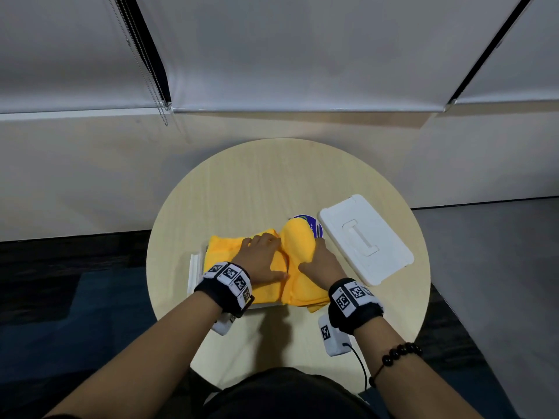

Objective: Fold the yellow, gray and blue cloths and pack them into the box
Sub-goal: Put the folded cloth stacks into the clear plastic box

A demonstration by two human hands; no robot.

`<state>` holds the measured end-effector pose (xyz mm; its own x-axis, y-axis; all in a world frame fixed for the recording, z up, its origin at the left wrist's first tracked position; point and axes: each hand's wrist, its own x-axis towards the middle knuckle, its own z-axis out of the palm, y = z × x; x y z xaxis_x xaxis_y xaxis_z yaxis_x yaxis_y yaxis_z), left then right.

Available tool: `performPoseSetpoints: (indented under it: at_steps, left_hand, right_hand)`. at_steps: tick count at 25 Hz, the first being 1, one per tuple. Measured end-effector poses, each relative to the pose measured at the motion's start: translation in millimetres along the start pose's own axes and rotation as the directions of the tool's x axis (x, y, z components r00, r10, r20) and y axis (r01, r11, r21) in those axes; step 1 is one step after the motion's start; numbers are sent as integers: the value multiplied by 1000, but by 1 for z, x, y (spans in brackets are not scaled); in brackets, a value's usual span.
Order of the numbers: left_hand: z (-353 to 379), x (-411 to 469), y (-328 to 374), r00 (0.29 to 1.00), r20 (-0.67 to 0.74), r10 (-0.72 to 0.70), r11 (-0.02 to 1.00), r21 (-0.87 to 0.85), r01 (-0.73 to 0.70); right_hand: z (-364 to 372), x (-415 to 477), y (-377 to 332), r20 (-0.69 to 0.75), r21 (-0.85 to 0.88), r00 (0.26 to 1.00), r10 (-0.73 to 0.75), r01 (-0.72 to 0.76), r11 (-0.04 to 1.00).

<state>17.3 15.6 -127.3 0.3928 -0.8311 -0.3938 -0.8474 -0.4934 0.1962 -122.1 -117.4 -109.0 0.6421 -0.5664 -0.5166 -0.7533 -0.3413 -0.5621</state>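
The yellow cloth (298, 243) is seen heaped over the white box (195, 267) at the near middle of the round counter (242, 182) — only the box's left rim is showing. The left hand (263, 261) is laid flat on the cloth, fingers straight and spread, pressing down. The right hand (320, 266) is set against a raised fold, thumb stretched out; its fingertips are hidden, so a grip cannot be told. The white lid (366, 240) lies just right of the cloth — a round blue object (305, 219) is half hidden behind it.

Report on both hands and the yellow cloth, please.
Left hand flat on yellow terry cloth. Right hand tucked into its fold. Cloth over white plastic box; white lid aside.
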Motion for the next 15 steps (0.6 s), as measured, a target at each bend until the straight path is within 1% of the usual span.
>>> performPoseSetpoints:
  at_steps: [2, 5, 7, 9, 10, 11, 12, 13, 14, 15]
  left_hand:
    - [8, 1, 6, 1000, 21, 2, 999, 46, -3]
    - [13, 1, 7, 999, 22, -35, 994, 105, 32]
    - [10, 5, 9, 999, 40, -34, 994, 110, 30]
    - [3, 5, 11, 996, 71, -59, 997, 60, 54]
    - [-1, 2, 12, 993, 81, -83, 997, 12, 82]
    - [-4, -2, 13, 992, 54, -117, 991, -60, 121]
    - [-6, -7, 13, 984, -30, -174, 972, -165, 167]
    - [-7, -14, 14, 952, -147, -267, 927, -309, 212]
    - [-7, -23, 17, 894, -233, -383, 845, -480, 236]
    - [-6, -30, 24, 838, -263, -478, 736, -641, 218]
  right_hand:
    - [-2, -1, 1, 6, -11, 1000, 14, -14, 1000]
    - [-3, -4, 1, 23, -21, 999, 24, -24, 999]
    - [-3, -5, 1, 37, -40, 999, 33, -31, 999]
    - [-1, -6, -1, 48, -70, 998, 26, -23, 997]
    - [-1, -6, -3, 59, -69, 998, 9, -5, 998]
    - [-1, -7, -5, 75, -49, 997, -22, 25, 998]
    - [-1, -7, -6, 91, -20, 994, -61, 63, 998]
    - [-1, -7, -6, 103, 3, 990, -99, 99, 995]
    - [-3, -7, -7, 113, 16, 986, -124, 123, 992]
    - [-5, -7, -7, 121, 20, 984, -132, 130, 991]
